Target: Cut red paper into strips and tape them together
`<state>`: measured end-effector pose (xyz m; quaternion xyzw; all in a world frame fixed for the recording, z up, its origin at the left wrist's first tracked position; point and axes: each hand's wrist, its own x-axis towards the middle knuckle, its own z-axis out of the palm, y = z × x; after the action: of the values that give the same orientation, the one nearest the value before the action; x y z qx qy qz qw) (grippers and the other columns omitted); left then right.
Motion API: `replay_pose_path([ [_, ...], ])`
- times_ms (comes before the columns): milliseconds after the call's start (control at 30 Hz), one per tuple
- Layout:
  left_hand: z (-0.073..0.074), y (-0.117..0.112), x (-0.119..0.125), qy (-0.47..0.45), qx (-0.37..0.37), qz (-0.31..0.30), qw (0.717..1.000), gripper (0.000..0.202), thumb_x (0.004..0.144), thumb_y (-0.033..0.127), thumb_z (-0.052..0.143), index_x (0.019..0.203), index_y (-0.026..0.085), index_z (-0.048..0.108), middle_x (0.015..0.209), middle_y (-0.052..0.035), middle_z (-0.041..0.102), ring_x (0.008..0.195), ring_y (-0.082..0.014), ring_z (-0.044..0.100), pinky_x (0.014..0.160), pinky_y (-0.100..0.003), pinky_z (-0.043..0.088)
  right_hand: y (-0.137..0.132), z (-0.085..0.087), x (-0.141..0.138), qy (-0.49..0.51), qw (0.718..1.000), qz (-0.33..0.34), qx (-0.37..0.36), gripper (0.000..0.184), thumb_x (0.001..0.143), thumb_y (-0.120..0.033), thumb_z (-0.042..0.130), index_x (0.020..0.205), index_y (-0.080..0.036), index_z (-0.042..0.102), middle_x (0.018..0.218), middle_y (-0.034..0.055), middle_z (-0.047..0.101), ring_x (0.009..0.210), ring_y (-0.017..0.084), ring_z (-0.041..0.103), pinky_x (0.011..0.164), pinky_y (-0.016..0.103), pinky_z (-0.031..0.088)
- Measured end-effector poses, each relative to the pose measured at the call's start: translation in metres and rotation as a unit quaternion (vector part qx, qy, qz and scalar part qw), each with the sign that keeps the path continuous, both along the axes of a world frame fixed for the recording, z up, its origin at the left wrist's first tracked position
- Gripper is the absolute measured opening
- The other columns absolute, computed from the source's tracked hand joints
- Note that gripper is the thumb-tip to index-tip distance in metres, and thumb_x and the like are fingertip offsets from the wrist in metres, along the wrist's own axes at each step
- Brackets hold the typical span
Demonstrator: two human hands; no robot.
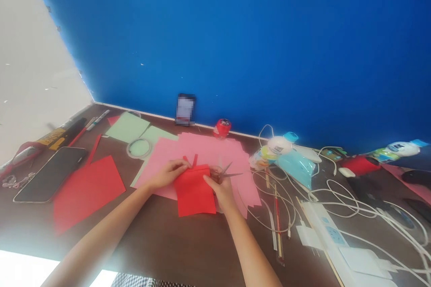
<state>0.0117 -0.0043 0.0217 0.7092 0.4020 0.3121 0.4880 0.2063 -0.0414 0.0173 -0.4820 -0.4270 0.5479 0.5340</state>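
Note:
A small red sheet of paper [195, 193] is held up over the pink sheets. My left hand [170, 173] is closed on its upper left edge, thumb and fingers pinching the paper. My right hand [220, 188] grips a pair of scissors [231, 172], with the blades apart and pointing right, away from the sheet. Its thumb also rests on the red sheet's right side. The scissors' handles are mostly hidden by the fingers. Just beyond the sheet's top edge lie narrow red paper strips [195, 160].
Pink paper [208, 145] spreads under the hands. To the left lie a larger red sheet [90, 188], a phone [50, 175], green paper [128, 126] and a tape roll [139, 148]. At right are a glue bottle [272, 150], tangled white cables [336, 197] and a power strip [325, 224].

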Motion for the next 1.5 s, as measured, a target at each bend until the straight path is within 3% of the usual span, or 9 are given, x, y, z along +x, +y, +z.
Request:
replay_pose_path([
  [200,-0.004,-0.004,-0.004,0.021,-0.034,0.032,0.999,0.036,0.073,0.045,0.059,0.1,0.022,0.063,0.104,-0.0054,0.063,0.097,-0.0237,0.056,0.083,-0.034,0.044,-0.003,-0.005,-0.003,0.022,0.999,0.037,0.0,0.025,0.065,-0.029,0.069,0.085,-0.021,0.057,0.086,0.0028,0.067,0.08,0.021,0.063,0.069,0.033,0.049],
  [433,-0.004,0.0,-0.004,0.02,-0.02,0.047,0.998,0.031,0.079,0.045,0.049,0.084,0.021,0.068,0.093,-0.0034,0.067,0.088,-0.0215,0.059,0.077,-0.031,0.046,-0.002,-0.011,0.003,-0.009,0.999,0.031,-0.01,0.032,0.067,-0.028,0.069,0.095,-0.022,0.054,0.079,0.0003,0.065,0.074,0.018,0.062,0.061,0.028,0.048],
  [533,-0.004,0.0,-0.005,0.022,-0.005,0.071,0.997,0.029,0.076,0.044,0.054,0.09,0.022,0.067,0.098,-0.0034,0.066,0.091,-0.0217,0.058,0.08,-0.031,0.045,-0.002,-0.011,0.004,-0.01,0.999,0.035,-0.01,0.033,0.068,-0.029,0.067,0.097,-0.022,0.054,0.075,-0.0004,0.063,0.073,0.018,0.06,0.063,0.028,0.047],
  [667,0.0,-0.001,-0.006,0.013,-0.021,0.034,0.999,0.031,0.079,0.044,0.05,0.089,0.021,0.068,0.097,-0.0042,0.067,0.091,-0.0213,0.058,0.08,-0.031,0.044,-0.003,-0.009,0.005,-0.014,0.999,0.03,-0.003,0.037,0.069,-0.031,0.064,0.104,-0.024,0.055,0.077,0.0002,0.063,0.074,0.018,0.059,0.063,0.029,0.046],
  [767,0.004,-0.003,-0.007,-0.005,-0.048,0.0,0.999,0.034,0.082,0.045,0.045,0.087,0.02,0.068,0.092,-0.0038,0.068,0.087,-0.0204,0.059,0.076,-0.029,0.044,-0.002,-0.008,0.006,-0.047,0.999,0.024,-0.003,0.029,0.068,-0.031,0.064,0.096,-0.024,0.061,0.087,0.0021,0.064,0.077,0.018,0.058,0.06,0.027,0.045],
  [933,0.005,-0.003,-0.008,-0.026,-0.085,-0.036,0.995,0.037,0.082,0.046,0.045,0.083,0.017,0.067,0.085,-0.0032,0.067,0.078,-0.0184,0.058,0.069,-0.027,0.044,-0.002,-0.009,0.007,-0.081,0.996,0.02,-0.009,0.024,0.067,-0.027,0.061,0.091,-0.025,0.065,0.079,0.0005,0.063,0.057,0.012,0.051,0.046,0.023,0.038],
  [1133,0.0,-0.001,-0.01,-0.014,-0.087,-0.02,0.996,0.041,0.082,0.049,0.043,0.086,0.017,0.068,0.089,-0.0049,0.066,0.082,-0.0202,0.059,0.072,-0.03,0.045,-0.003,-0.01,0.006,-0.111,0.994,0.018,-0.01,0.017,0.068,-0.033,0.064,0.081,-0.022,0.066,0.067,0.0001,0.061,0.048,0.009,0.045,0.041,0.022,0.032],
  [1300,-0.001,-0.002,-0.01,0.006,-0.064,0.006,0.998,0.041,0.068,0.044,0.064,0.103,0.022,0.063,0.11,-0.0062,0.061,0.101,-0.0249,0.055,0.081,-0.032,0.045,-0.001,-0.011,0.005,-0.122,0.992,-0.026,-0.014,0.023,0.067,-0.039,0.067,0.076,-0.019,0.064,0.056,-0.0016,0.055,0.042,0.008,0.04,0.038,0.022,0.03],
  [1500,-0.002,-0.003,-0.005,0.005,-0.079,0.042,0.996,0.038,0.078,0.051,0.047,0.083,0.019,0.066,0.092,-0.0048,0.066,0.085,-0.0216,0.059,0.073,-0.031,0.046,-0.001,-0.01,0.004,-0.118,0.993,-0.026,-0.01,0.026,0.07,-0.044,0.063,0.068,-0.019,0.061,0.049,-0.0039,0.048,0.039,0.009,0.038,0.036,0.022,0.028],
])
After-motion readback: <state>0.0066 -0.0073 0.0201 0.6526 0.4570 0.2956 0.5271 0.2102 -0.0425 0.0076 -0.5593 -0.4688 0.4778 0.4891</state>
